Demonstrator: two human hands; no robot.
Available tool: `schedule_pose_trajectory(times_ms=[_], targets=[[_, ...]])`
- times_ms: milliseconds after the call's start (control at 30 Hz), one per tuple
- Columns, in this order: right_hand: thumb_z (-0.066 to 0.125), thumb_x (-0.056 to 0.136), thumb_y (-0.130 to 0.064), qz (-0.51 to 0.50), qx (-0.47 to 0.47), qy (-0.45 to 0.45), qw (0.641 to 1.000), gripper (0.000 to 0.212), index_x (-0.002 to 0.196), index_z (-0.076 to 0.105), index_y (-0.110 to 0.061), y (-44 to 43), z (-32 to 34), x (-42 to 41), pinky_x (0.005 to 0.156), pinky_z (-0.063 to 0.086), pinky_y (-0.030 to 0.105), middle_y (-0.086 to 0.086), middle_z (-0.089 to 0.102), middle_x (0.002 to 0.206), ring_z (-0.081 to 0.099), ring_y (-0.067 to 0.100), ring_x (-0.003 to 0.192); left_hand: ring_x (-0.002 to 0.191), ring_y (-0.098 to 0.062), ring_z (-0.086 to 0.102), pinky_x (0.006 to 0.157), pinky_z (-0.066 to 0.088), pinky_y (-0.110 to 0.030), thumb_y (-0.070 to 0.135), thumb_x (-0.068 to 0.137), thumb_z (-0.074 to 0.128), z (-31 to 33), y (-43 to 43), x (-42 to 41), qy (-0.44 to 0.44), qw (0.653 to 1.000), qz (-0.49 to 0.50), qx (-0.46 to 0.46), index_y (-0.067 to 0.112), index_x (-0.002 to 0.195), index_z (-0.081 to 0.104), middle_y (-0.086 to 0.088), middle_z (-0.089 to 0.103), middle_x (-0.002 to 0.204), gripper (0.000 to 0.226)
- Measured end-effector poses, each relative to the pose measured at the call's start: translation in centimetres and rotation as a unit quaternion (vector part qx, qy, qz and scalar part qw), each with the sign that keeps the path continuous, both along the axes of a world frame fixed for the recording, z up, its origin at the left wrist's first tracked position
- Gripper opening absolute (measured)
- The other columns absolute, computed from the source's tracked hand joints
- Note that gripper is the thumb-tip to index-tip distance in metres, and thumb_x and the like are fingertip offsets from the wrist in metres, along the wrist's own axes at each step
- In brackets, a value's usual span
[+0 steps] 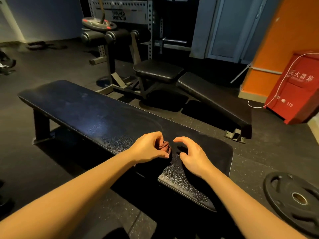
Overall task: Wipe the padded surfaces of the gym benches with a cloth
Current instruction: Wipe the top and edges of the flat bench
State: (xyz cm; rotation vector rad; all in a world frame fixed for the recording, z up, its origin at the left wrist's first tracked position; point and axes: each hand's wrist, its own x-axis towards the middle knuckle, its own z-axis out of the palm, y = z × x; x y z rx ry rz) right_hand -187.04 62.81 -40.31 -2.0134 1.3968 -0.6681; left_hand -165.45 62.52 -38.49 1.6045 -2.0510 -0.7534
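Note:
A long flat bench with a black padded top (96, 116) runs from upper left to lower right in front of me. On its near end lies a small bunched reddish-brown cloth (165, 146). My left hand (148, 148) grips the cloth, fingers curled over it. Just to the right, my right hand (191, 156) hovers over the pad, its fingers loosely curved and holding nothing. Behind stands a second bench with a black padded seat (158, 70) and a reclined backrest pad (214, 102).
A black weight plate (293, 199) lies on the floor at the right. A red fire-extinguisher box (296, 87) stands against the orange wall. A grey rack (120, 14) with roller pads and a loaded plate is at the back. Dark rubber floor surrounds the benches.

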Motion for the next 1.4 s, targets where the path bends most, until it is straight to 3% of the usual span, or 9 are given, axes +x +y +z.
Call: schedule_pose_trajectory(times_ms=[133,267,533,633,833,967,1100,1233,1400], targets=[[0.049,0.076,0.017,0.036,0.105,-0.169,0.979,0.069,0.126,0.061,-0.028,0.2,1.0,0.4,0.106,0.047,0.029,-0.006,0.061,0.135,0.052,0.006,0.132,0.062,-0.004,0.056,0.06,0.043,-0.018,0.033,0.075,0.091,1.7,0.2,0.0,0.179,0.98,-0.002,0.093,0.015,0.076,0.054,0.006,0.062,0.066,0.041],[0.072,0.073,0.0,0.051,0.17,-0.284,0.942,0.047,0.114,0.072,-0.023,0.2,2.2,-0.2,0.086,0.052,0.033,0.005,0.074,0.11,0.066,0.012,0.102,0.074,-0.012,0.065,0.066,0.05,-0.024,0.03,0.074,0.092,3.2,0.0,-0.5,0.275,0.951,0.014,0.144,0.016,0.08,0.053,-0.002,0.067,0.077,0.042],[0.076,0.085,-0.004,-0.039,0.212,-0.253,0.943,0.021,0.104,0.077,-0.014,-0.2,2.8,-1.3,0.081,0.059,0.036,0.007,0.077,0.095,0.072,0.02,0.089,0.109,-0.026,0.07,0.094,0.052,-0.037,0.013,0.089,0.075,3.3,-0.3,-0.2,0.356,0.899,-0.01,0.256,0.011,0.125,0.069,-0.011,0.074,0.117,0.037],[0.068,0.088,0.0,-0.039,0.215,-0.25,0.943,0.024,0.098,0.079,-0.019,0.1,3.0,-1.7,0.061,0.049,0.02,0.002,0.075,0.095,0.067,0.011,0.078,0.109,-0.029,0.069,0.099,0.052,-0.042,0.004,0.093,0.067,2.9,0.0,0.8,0.322,0.911,-0.032,0.255,0.006,0.118,0.072,-0.018,0.072,0.12,0.026],[0.083,0.082,-0.015,0.0,0.151,-0.214,0.965,0.016,0.096,0.076,-0.021,1.0,2.7,-1.2,0.072,0.052,0.02,0.009,0.075,0.099,0.068,0.01,0.085,0.086,-0.017,0.071,0.081,0.053,-0.034,0.007,0.092,0.071,3.2,1.0,-0.3,0.272,0.949,0.04,0.153,0.016,0.084,0.075,-0.009,0.077,0.092,0.013],[0.082,0.083,-0.014,-0.002,0.101,-0.188,0.977,0.01,0.088,0.073,-0.014,1.0,2.6,-1.0,0.089,0.054,0.028,-0.004,0.075,0.107,0.068,0.006,0.099,0.085,-0.018,0.073,0.085,0.058,-0.037,0.023,0.093,0.072,3.6,1.5,-0.3,0.184,0.978,0.056,0.079,0.013,0.093,0.076,-0.007,0.077,0.089,0.01],[0.077,0.088,-0.013,-0.004,0.116,-0.226,0.967,0.014,0.084,0.064,-0.013,1.0,2.8,-0.5,0.062,0.043,0.022,-0.006,0.065,0.065,0.055,0.006,0.056,0.088,-0.017,0.074,0.087,0.061,-0.037,0.023,0.094,0.071,3.5,1.9,-0.4,0.176,0.983,0.052,0.03,0.014,0.095,0.071,-0.002,0.077,0.09,0.008],[0.075,0.091,-0.016,-0.062,0.165,-0.204,0.963,0.019,0.105,0.063,-0.016,0.6,2.4,0.1,0.065,0.051,0.03,-0.002,0.068,0.068,0.062,0.007,0.058,0.083,-0.017,0.071,0.083,0.058,-0.044,0.027,0.093,0.073,1.3,1.0,0.5,0.152,0.982,0.109,0.003,0.02,0.09,0.069,0.003,0.075,0.084,0.009],[0.068,0.092,-0.008,-0.142,0.128,-0.112,0.975,0.018,0.106,0.063,-0.018,0.0,0.4,-1.8,0.077,0.059,0.04,0.001,0.071,0.085,0.07,0.02,0.077,0.115,-0.027,0.057,0.098,0.049,-0.047,0.039,0.091,0.07,-3.2,0.5,3.5,-0.113,0.969,0.199,-0.097,0.023,0.126,0.061,-0.002,0.061,0.125,0.04]])
